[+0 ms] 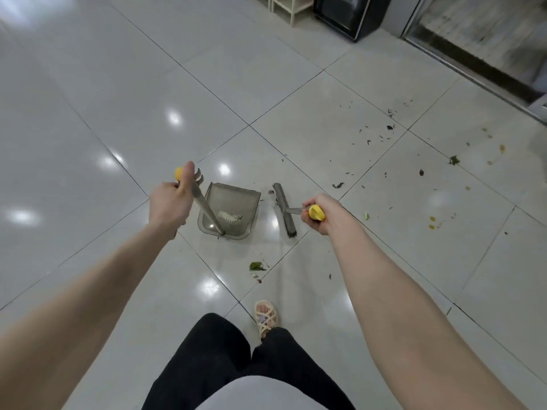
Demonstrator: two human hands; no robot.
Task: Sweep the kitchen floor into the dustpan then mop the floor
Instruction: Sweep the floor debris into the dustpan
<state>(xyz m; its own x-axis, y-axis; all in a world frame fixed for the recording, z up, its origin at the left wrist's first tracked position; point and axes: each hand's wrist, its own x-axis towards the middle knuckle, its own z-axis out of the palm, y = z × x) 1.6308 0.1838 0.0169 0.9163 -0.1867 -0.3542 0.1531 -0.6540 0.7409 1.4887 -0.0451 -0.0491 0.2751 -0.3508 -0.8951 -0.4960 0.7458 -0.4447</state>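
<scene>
A grey translucent dustpan [233, 199] stands on the white tiled floor [118, 113], its open mouth facing away from me. My left hand [169, 202] grips its long grey handle near the yellow end cap. A pale comb piece lies inside the pan. To the right, the grey broom head [284, 210] rests on the floor beside the pan. My right hand [321, 213] grips the broom's handle at its yellow top. Small dark scraps and green leaf bits [381, 137] lie scattered over the tiles to the right, and a green leaf [257, 266] lies near my foot.
Yellow stains [432, 222] mark the tiles at far right. A black appliance [344, 13] and a cream shelf frame [291, 8] stand at the back. A sliding door track [479, 72] runs along the top right. My sandalled foot [265, 318] is below the broom.
</scene>
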